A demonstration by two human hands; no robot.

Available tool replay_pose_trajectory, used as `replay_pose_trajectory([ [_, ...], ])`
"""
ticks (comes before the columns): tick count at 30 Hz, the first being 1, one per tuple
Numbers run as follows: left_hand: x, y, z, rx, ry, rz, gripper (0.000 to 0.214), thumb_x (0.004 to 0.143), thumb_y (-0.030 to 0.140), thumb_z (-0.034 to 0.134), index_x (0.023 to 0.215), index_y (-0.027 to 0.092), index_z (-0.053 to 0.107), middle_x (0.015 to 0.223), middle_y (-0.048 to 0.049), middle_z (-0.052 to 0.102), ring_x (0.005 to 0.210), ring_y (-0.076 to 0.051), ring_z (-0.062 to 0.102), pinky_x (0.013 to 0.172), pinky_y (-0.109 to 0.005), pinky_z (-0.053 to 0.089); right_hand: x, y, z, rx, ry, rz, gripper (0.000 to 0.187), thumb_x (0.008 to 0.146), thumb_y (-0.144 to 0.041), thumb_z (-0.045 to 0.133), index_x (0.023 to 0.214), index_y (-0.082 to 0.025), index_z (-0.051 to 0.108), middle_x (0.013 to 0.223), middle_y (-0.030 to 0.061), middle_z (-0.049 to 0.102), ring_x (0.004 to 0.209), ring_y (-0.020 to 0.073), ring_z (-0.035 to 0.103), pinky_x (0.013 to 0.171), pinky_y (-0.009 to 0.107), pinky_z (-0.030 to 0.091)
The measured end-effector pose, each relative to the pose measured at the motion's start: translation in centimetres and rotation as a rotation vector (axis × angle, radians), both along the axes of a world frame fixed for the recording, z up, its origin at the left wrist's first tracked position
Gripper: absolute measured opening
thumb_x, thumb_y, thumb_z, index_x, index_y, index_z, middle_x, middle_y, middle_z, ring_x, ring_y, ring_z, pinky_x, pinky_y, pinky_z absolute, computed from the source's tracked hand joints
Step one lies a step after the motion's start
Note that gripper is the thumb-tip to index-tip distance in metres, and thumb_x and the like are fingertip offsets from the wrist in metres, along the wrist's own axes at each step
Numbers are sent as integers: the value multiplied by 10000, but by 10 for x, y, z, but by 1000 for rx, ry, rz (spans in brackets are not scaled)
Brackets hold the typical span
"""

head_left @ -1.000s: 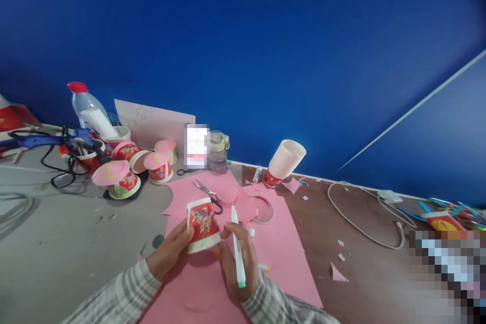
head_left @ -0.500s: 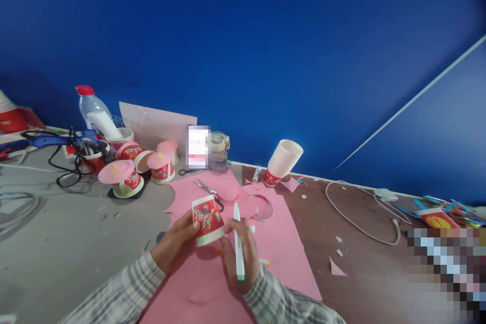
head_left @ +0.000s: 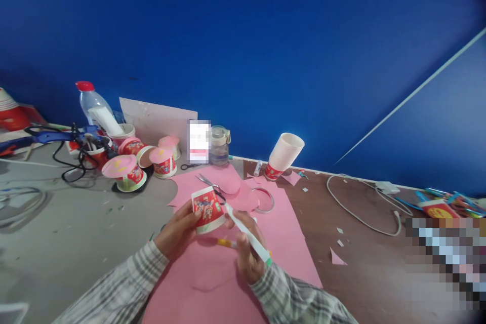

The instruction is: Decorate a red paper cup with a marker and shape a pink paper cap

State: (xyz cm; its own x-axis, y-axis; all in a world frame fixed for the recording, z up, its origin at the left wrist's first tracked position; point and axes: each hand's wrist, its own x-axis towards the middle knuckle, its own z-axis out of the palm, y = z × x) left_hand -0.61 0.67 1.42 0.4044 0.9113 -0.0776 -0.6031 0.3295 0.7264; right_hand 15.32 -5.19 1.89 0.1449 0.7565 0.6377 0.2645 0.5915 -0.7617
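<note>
My left hand (head_left: 179, 228) is closed on a short red-and-white paper cup (head_left: 207, 211) with a printed picture, its thumb across the front. A white marker with a green end (head_left: 249, 235) is gripped in my right hand (head_left: 248, 258), just right of the cup. It slants from upper left to lower right, its upper end near the cup's right side. Whether it touches the cup, I cannot tell. Below lies pink paper (head_left: 212, 276) with a yellow-and-white marker (head_left: 227, 243). Scissors (head_left: 207, 180), a pink paper circle (head_left: 230, 186) and a tape roll (head_left: 272, 201) lie beyond my hands.
Several decorated cups (head_left: 164, 162) with pink tops stand at left, near tangled black cable (head_left: 76, 167) and a red-capped bottle (head_left: 91, 101). A leaning stack of paper cups (head_left: 285, 152), a white cable (head_left: 357, 229) and paper scraps (head_left: 337, 257) are at right. A blue wall (head_left: 243, 50) rises behind.
The marker in my right hand has swung from nearly upright to a slant, and that hand has turned and shifted slightly right. My left hand still holds the cup. The yellow-and-white marker shows more.
</note>
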Motion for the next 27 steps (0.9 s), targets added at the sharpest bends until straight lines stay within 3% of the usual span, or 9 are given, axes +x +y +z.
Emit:
replay_pose_trajectory([
  [3,2,0,2,18,12,11,336,660,135,613,994,100,614,841,-180,725,837,-384,595,710,-477,451,0,1,0,59,7,26,387,885,-456,349,969,-227,650,741,62,675,749,282,658,666,429,538],
  [9,3,-3,5,34,28,-8,295,673,134,602,967,118,612,846,-171,711,829,-385,593,640,-448,464,-3,4,-7,-5,130,77,368,878,-444,399,817,-198,666,627,44,673,658,264,677,737,460,535],
  [14,5,-4,10,32,69,12,306,633,140,646,937,120,618,818,-160,710,799,-375,598,668,-466,447,-2,4,-6,-26,140,82,323,873,-409,442,794,-189,665,633,44,659,718,262,668,758,435,529],
  [27,6,-4,9,31,106,34,329,594,162,678,914,122,615,800,-154,698,802,-380,589,672,-493,439,-3,4,-1,-40,152,120,309,875,-393,439,780,-204,664,492,1,626,531,220,615,767,429,510],
])
